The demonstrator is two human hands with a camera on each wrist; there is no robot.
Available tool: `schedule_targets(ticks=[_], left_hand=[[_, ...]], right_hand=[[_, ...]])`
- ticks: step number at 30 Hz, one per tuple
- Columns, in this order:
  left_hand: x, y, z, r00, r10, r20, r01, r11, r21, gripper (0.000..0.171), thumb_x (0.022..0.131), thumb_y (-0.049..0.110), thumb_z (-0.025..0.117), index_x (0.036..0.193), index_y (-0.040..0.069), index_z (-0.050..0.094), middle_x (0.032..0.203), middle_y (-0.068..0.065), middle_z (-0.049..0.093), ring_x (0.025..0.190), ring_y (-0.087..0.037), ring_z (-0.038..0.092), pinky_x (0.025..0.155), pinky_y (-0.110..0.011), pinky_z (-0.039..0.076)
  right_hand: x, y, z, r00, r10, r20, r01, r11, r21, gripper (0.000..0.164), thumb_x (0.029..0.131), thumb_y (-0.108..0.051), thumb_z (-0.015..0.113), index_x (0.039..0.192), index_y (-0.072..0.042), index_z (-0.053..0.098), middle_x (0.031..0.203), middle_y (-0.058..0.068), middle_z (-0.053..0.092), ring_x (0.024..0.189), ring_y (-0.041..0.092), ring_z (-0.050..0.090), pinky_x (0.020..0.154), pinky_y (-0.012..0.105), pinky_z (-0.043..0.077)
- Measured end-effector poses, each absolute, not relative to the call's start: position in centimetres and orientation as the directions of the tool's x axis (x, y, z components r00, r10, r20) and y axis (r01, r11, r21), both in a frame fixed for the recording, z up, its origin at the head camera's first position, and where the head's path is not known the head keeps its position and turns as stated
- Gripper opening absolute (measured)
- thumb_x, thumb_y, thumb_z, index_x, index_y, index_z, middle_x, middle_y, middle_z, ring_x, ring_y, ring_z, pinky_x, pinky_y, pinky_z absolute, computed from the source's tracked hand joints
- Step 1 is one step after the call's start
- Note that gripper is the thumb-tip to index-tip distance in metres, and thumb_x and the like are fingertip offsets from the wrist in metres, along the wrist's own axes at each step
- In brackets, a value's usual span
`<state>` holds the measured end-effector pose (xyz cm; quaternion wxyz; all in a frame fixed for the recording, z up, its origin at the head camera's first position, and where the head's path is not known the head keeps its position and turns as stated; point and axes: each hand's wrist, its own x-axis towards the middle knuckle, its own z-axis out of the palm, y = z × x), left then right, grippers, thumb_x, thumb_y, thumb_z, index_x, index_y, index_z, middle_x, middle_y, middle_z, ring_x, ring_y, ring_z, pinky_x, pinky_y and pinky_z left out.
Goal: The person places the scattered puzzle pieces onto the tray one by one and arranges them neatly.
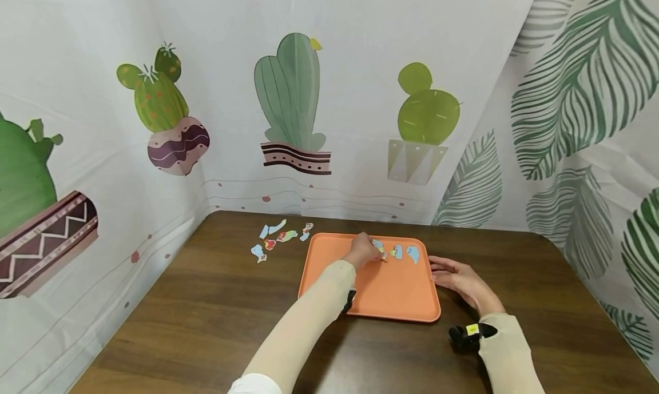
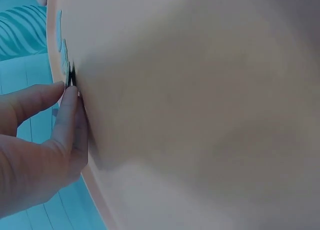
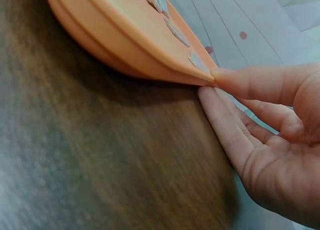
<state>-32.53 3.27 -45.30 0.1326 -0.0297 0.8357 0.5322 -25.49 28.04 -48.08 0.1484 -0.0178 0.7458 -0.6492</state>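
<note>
My left hand point(image 1: 363, 251) reaches over the orange tray point(image 1: 396, 297). Between its thumb and fingertips it pinches a thin puzzle piece point(image 2: 69, 75), seen edge-on in the left wrist view and low over the tray's surface. Right of these fingertips, a blue piece with a coloured edge point(image 1: 397, 251) and a light blue piece point(image 1: 413, 254) lie in a row near the tray's far rim. At the tray's right side, my right hand point(image 1: 465, 283) grips the rim, thumb on top and fingers against the underside in the right wrist view.
Several loose puzzle pieces point(image 1: 270, 244), blue, red and green, lie on the brown wooden table point(image 1: 206, 302) left of the tray. Behind the table hangs a white cloth point(image 1: 355, 96) printed with cacti and leaves.
</note>
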Motion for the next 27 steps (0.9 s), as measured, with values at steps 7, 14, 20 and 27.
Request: schedule_targets(ticks=[7,14,20,27], left_hand=[[-32.3,3.4,-45.1,-0.968,0.085,-0.234,-0.163,0.494,0.854,0.048,0.078,-0.009,0.07,0.124,-0.002,0.055,0.101,-0.012,0.058,0.07,-0.018,0.046,0.054,-0.029,0.04],[-33.9,3.5,-46.7,-0.97,0.109,-0.219,-0.133,0.515,0.847,0.041,0.078,-0.007,0.071,0.117,-0.002,0.057,0.112,-0.014,0.058,0.079,-0.021,0.057,0.061,-0.033,0.052],[-32.5,2.6,-45.0,-0.967,0.121,-0.226,-0.159,0.408,0.899,0.044,0.081,-0.011,0.065,0.123,-0.004,0.054,0.11,-0.017,0.059,0.076,-0.025,0.064,0.068,-0.036,0.057],[-32.1,-0.1,-43.6,-0.966,0.19,-0.175,-0.093,0.375,0.922,0.039,0.087,-0.004,0.065,0.125,-0.003,0.055,0.101,-0.017,0.063,0.088,-0.035,0.064,0.078,-0.043,0.056]], right_hand=[[-25.3,28.0,-47.9,-0.955,-0.217,-0.204,0.174,0.15,-0.973,0.063,0.093,-0.005,0.062,0.146,0.008,0.03,0.127,0.018,0.054,0.097,0.006,0.063,0.084,0.023,0.053],[-25.3,28.1,-48.0,-0.954,-0.214,-0.209,0.179,0.151,-0.972,0.062,0.093,-0.005,0.061,0.146,0.007,0.03,0.126,0.016,0.055,0.098,0.005,0.063,0.085,0.023,0.053],[-25.4,28.1,-47.9,-0.955,-0.217,-0.202,0.17,0.159,-0.973,0.063,0.094,-0.006,0.061,0.147,0.007,0.03,0.128,0.018,0.054,0.098,0.005,0.062,0.085,0.023,0.053],[-25.4,28.0,-47.9,-0.955,-0.207,-0.211,0.179,0.161,-0.971,0.064,0.093,-0.006,0.062,0.147,0.007,0.03,0.129,0.019,0.054,0.099,0.006,0.062,0.085,0.024,0.053]])
